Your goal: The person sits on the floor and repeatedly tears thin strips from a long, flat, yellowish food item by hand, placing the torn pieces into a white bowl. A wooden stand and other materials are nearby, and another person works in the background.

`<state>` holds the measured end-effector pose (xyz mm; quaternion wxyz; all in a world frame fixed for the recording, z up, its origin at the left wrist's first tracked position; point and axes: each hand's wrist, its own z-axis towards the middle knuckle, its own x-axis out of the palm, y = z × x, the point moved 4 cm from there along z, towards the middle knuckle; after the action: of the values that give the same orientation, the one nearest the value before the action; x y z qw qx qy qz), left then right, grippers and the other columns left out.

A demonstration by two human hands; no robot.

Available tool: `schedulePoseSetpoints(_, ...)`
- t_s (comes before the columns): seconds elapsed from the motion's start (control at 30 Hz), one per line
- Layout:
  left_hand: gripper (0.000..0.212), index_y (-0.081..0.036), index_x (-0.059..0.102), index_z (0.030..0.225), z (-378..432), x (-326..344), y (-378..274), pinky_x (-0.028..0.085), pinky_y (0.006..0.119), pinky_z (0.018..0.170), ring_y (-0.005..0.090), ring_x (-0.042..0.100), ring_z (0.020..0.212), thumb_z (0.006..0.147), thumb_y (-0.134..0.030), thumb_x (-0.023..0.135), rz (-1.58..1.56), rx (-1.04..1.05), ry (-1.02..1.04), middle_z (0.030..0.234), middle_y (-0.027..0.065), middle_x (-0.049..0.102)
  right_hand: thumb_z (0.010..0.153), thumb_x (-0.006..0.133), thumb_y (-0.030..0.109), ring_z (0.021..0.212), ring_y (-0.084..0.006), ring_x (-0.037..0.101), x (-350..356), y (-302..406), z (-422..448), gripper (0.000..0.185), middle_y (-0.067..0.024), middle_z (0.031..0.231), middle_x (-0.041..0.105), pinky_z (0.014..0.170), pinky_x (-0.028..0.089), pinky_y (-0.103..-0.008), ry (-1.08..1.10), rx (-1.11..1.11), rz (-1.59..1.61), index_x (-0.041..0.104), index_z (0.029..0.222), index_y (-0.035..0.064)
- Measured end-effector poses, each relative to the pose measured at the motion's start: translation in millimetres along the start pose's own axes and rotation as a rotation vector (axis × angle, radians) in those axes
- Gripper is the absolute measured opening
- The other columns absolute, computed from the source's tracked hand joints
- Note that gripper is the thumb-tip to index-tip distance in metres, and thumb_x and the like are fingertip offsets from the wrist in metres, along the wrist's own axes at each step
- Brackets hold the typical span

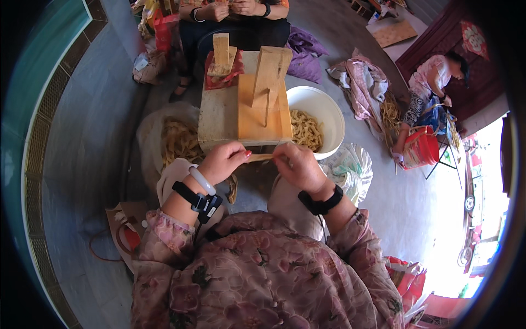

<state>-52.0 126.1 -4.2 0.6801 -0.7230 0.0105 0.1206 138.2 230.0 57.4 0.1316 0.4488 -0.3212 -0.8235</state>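
A short tan strip, perhaps dried plant material, is stretched between my two hands. My left hand pinches one end with thumb and forefinger; my right hand grips the other. Just beyond them stands a low table with an orange-brown wooden board on it. An upright wooden block rises from the board, with a thin rod leaning before it. To the right, a white bucket contains many pale, short knotted or folded pieces.
Left of the table, a plastic bag holds loose strips. A second wooden stand sits on a red cloth at the table's far end. Across from me sits a person; another bends by a red bucket. Crumpled plastic lies at right.
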Motion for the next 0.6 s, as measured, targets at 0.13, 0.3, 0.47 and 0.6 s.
schedulePoseSetpoints(0.13,0.022,0.002,0.066,0.095,37.4,-13.9,-10.8,0.050,0.024,0.075,0.0070,0.061,0.081,0.101,-0.019,0.062,0.060,0.040,-0.141,0.084,0.0010,0.067,0.083,0.069,0.002,0.075,-0.0342,0.066,-11.8,-18.4,34.5,0.014,-0.0135,0.081,0.065,0.067,0.054,-0.0395,-0.096,0.018,-0.048,0.062,0.095,0.0056)
schedulePoseSetpoints(0.3,0.021,0.003,0.065,0.093,82.3,-22.9,-21.4,0.048,0.030,0.065,0.0115,0.061,0.071,0.098,-0.018,0.064,0.256,0.041,-0.383,0.075,0.0083,0.067,0.087,0.067,0.008,0.078,-0.0365,0.067,-9.1,-64.2,71.5,0.008,-0.0149,0.084,0.067,0.068,0.054,-0.0434,-0.173,0.028,-0.160,0.062,0.093,0.0071)
schedulePoseSetpoints(0.47,0.021,0.001,0.064,0.089,67.0,-32.1,9.8,0.045,0.031,0.060,0.0109,0.051,0.064,0.098,-0.018,0.064,0.273,-0.002,-0.420,0.068,0.0047,0.058,0.088,0.068,0.013,0.098,-0.0376,0.065,-29.0,-115.8,54.0,0.024,-0.0166,0.101,0.070,0.084,0.052,-0.0474,-0.230,0.156,-0.405,0.063,0.111,0.0080)
schedulePoseSetpoints(0.6,0.019,-0.001,0.065,0.094,39.0,-5.1,-1.6,0.043,0.024,0.063,0.0047,0.050,0.070,0.100,-0.019,0.063,0.047,0.072,-0.152,0.078,-0.0044,0.060,0.083,0.070,0.010,0.103,-0.0370,0.063,-29.6,-21.7,38.0,0.036,-0.0136,0.109,0.068,0.088,0.050,-0.0459,-0.143,-0.199,-0.261,0.059,0.117,0.0034)
